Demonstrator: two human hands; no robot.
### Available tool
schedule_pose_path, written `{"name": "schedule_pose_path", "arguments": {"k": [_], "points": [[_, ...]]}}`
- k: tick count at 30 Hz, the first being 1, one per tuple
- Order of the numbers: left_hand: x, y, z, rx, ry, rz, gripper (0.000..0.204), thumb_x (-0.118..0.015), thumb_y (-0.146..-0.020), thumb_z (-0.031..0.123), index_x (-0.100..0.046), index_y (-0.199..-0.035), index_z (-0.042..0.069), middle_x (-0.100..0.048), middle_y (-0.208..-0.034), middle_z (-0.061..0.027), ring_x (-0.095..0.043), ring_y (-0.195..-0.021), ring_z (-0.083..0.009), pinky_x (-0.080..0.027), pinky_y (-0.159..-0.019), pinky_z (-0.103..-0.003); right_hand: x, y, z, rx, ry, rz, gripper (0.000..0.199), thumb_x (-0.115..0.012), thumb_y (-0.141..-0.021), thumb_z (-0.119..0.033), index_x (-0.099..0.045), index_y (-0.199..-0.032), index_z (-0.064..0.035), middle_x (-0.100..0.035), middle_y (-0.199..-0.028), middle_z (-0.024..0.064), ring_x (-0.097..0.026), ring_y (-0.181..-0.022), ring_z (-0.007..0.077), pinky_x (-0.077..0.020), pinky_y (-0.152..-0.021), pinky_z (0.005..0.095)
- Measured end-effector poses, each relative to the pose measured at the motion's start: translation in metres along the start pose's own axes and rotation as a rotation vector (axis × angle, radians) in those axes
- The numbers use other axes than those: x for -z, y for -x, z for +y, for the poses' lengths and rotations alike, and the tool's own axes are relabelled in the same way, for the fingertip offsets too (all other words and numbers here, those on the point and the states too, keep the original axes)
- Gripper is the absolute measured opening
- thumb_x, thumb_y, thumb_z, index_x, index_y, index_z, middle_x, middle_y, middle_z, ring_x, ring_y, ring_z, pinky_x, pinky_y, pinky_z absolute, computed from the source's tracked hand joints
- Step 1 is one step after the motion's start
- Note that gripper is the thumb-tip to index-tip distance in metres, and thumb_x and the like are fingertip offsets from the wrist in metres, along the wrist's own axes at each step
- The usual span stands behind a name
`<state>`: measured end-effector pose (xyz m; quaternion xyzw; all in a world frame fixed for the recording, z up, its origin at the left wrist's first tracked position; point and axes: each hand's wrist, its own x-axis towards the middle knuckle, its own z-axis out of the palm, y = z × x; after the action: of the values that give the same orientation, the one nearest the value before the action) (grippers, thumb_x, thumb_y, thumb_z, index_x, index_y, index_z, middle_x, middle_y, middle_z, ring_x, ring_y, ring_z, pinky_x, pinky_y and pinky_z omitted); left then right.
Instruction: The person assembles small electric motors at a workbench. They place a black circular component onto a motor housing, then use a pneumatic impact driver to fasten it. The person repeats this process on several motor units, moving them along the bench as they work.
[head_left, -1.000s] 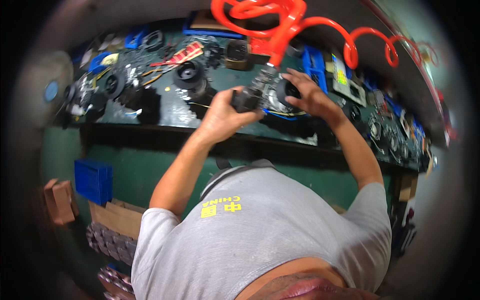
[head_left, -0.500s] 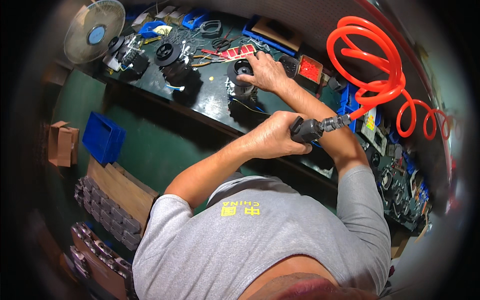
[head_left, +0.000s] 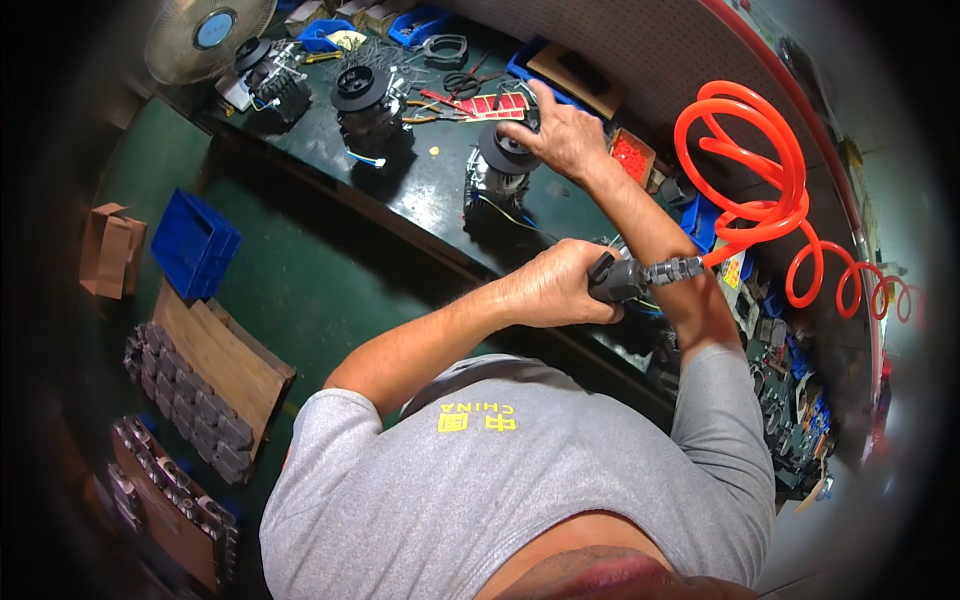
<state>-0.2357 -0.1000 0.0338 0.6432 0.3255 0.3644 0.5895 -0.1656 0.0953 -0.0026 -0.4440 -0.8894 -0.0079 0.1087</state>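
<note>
My left hand (head_left: 560, 285) is wrapped round a black air tool (head_left: 622, 280), joined by a metal coupling to a coiled orange-red hose (head_left: 790, 160). Its working end is hidden. Beyond it, my right hand (head_left: 570, 138) reaches over a motor unit (head_left: 492, 182) with a black fan wheel (head_left: 500, 150) on top. The right thumb lies over the wheel's edge and the index finger stretches away from it; whether they touch the wheel I cannot tell. Two similar motor units, one near (head_left: 365, 110) and one farther left (head_left: 272, 80), stand upright on the dark green bench (head_left: 425, 190).
Red-handled pliers (head_left: 440, 103), scissors (head_left: 462, 84) and a red label sheet (head_left: 495, 106) lie behind the motors. Small red parts fill a box (head_left: 632, 155) at the right. A fan (head_left: 210, 40) stands far left. A blue crate (head_left: 195, 245) and a carton (head_left: 112, 250) sit lower left.
The view has shifted slightly, moving the bench things in the picture. My right hand has risen a little off the fan wheel, its index finger straighter. The left hand keeps the air tool.
</note>
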Motion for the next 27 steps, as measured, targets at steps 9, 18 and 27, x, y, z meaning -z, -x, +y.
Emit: {"name": "schedule_pose_path", "arguments": {"k": [9, 18, 27], "points": [[0.001, -0.005, -0.002, 0.026, -0.013, -0.054, 0.029, -0.082, -0.075, 0.017, -0.065, -0.092, -0.001, -0.068, -0.077, -0.0136, -0.066, -0.072, -0.0237, -0.054, -0.074, -0.039, 0.002, 0.019, 0.027, -0.092, -0.179, 0.071, 0.068, -0.057, -0.098, -0.064, -0.060, -0.136, -0.0073, -0.076, -0.097, 0.0223, -0.075, -0.094, 0.0408, -0.0589, -0.082, 0.0535], [0.003, -0.008, -0.014, -0.015, -0.045, -0.016, 0.029, -0.083, -0.078, 0.012, -0.066, -0.097, -0.001, -0.067, -0.078, -0.0065, -0.062, -0.074, -0.0127, -0.053, -0.071, -0.033, -0.020, 0.056, 0.032, -0.114, -0.525, -0.015, 0.057, -0.075, -0.090, -0.040, -0.063, -0.131, -0.0021, -0.072, -0.116, 0.0239, -0.071, -0.106, 0.0385, -0.0569, -0.092, 0.0469], [0.098, -0.038, 0.020, -0.063, -0.243, 0.452, 0.028, -0.087, -0.077, 0.012, -0.072, -0.099, 0.003, -0.070, -0.084, -0.0005, -0.063, -0.075, -0.0076, -0.055, -0.071, -0.028, -0.096, 0.133, 0.031, -0.434, -0.959, -0.009, 0.054, -0.079, -0.085, -0.024, -0.066, -0.129, 0.0050, -0.075, -0.109, 0.0160, -0.073, -0.093, 0.0206, -0.0583, -0.088, 0.0358]]}}
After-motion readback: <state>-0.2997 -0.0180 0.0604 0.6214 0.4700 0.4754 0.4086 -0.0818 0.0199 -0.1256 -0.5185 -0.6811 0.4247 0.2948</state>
